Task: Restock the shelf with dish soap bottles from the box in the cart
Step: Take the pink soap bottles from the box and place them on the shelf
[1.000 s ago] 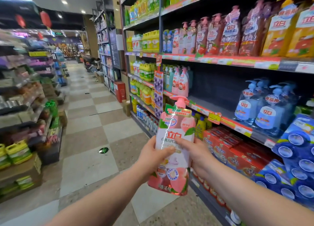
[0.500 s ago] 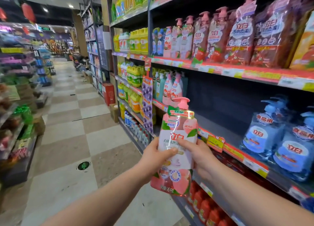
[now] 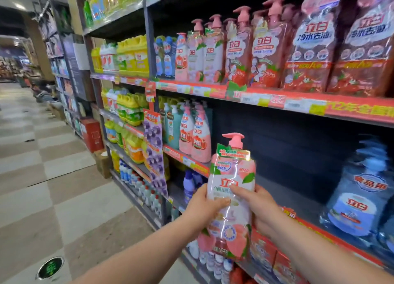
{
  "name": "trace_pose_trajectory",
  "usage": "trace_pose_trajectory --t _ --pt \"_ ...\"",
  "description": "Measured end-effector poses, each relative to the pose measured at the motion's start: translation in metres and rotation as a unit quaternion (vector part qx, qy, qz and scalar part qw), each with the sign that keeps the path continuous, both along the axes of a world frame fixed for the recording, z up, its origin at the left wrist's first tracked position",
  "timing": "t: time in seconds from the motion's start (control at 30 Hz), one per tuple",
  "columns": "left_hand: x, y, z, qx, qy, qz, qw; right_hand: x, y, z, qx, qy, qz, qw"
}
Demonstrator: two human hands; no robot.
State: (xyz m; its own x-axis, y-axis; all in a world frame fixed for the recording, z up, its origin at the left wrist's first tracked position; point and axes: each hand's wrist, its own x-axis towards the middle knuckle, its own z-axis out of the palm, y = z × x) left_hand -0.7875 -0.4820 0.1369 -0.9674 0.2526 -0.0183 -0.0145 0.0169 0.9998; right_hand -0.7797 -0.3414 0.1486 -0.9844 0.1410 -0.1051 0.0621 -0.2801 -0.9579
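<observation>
A pink peach-print dish soap bottle (image 3: 231,190) with a pump top, wrapped in clear plastic, stands upright in front of me. My left hand (image 3: 202,207) grips its left side and my right hand (image 3: 255,207) grips its right side, fingers curled over the label. The bottle hangs in front of the middle shelf (image 3: 298,200), where a wide dark gap lies between two pink bottles (image 3: 195,134) on the left and blue bottles (image 3: 358,198) on the right. The cart and box are out of view.
The upper shelf (image 3: 277,100) carries pink and red soap packs. Yellow jugs (image 3: 132,55) fill the bay to the left. Red boxes (image 3: 264,249) and small bottles sit on the shelves below. A checkered aisle floor (image 3: 53,177) stretches left; a red box (image 3: 91,134) stands by the shelving.
I have moved closer to the shelf and the view has turned right and up. The bottle stays held in both hands, now nearer the gap on the middle shelf.
</observation>
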Motion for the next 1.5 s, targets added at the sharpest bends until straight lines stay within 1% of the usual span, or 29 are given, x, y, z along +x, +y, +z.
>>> trace_pose_trajectory --t 0.2,0.3,0.4,0.5,0.67,0.73,0.9,1.0,1.13,1.23,1.33,1.5 --pt "-0.096 -0.005 -0.004 -0.006 -0.004 -0.06 0.998 -0.071 -0.008 0.002 0.005 -0.008 -0.07 0.997" --pt "-0.127 0.002 -0.012 -0.005 -0.026 -0.072 0.997 -0.098 -0.001 -0.003 0.012 -0.028 -0.08 0.996" --pt "-0.16 0.012 -0.016 -0.01 -0.021 -0.081 0.996 -0.13 0.007 -0.006 0.023 -0.036 -0.095 0.995" --pt "-0.191 0.022 -0.015 -0.021 -0.013 -0.081 0.996 -0.161 0.017 -0.006 0.031 -0.045 -0.092 0.994" --pt "-0.246 0.043 -0.009 -0.052 0.007 -0.069 0.996 -0.214 0.04 0.001 0.055 -0.015 -0.084 0.995" --pt "-0.267 0.051 -0.008 -0.062 0.0 -0.067 0.996 -0.234 0.05 0.002 0.071 -0.017 -0.079 0.994" --pt "-0.301 0.069 -0.014 -0.064 -0.009 -0.07 0.995 -0.271 0.07 -0.003 0.093 -0.03 -0.072 0.993" --pt "-0.317 0.074 -0.019 -0.05 -0.024 -0.073 0.996 -0.287 0.075 -0.009 0.086 -0.035 -0.064 0.994" --pt "-0.339 0.077 -0.023 -0.051 -0.021 -0.079 0.995 -0.306 0.076 -0.014 0.079 -0.053 -0.071 0.993" --pt "-0.354 0.076 -0.021 -0.069 -0.017 -0.089 0.993 -0.317 0.075 -0.014 0.069 -0.056 -0.081 0.993" --pt "-0.371 0.073 -0.019 -0.088 -0.001 -0.099 0.991 -0.327 0.073 -0.015 0.081 -0.056 -0.086 0.991" --pt "-0.391 0.067 -0.031 -0.131 0.028 -0.096 0.986 -0.338 0.064 -0.029 0.14 -0.053 -0.109 0.983"
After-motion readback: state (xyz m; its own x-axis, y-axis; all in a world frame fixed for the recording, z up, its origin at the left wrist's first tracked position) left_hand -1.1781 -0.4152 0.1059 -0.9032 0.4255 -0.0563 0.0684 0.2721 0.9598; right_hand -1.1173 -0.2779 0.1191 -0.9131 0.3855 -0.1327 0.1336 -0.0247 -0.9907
